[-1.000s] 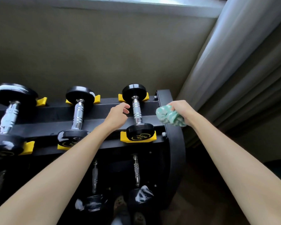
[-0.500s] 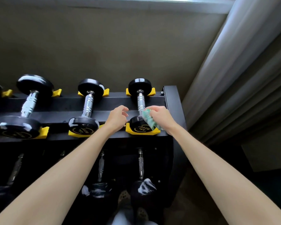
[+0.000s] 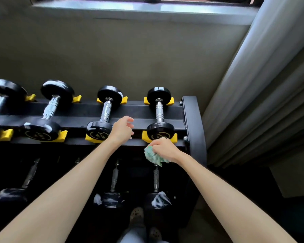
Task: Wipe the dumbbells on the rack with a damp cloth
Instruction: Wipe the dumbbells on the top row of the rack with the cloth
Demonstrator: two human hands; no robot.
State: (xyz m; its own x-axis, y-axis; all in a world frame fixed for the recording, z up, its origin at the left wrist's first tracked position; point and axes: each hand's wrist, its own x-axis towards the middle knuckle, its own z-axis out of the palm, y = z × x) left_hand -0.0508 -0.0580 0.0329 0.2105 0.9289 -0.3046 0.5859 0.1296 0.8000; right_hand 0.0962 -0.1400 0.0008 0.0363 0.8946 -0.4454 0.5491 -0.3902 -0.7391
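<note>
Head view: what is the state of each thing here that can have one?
Right hand, grips the cloth.
Cloth, bunched, hanging below the hand.
Left hand, loosely curled, holds nothing.
Rightmost dumbbell, lies in yellow cradles on the rack.

Grey pleated curtain (image 3: 270,88) at right, beige wall (image 3: 130,58), window ledge (image 3: 130,8) above, pale clogs (image 3: 136,216) below
</note>
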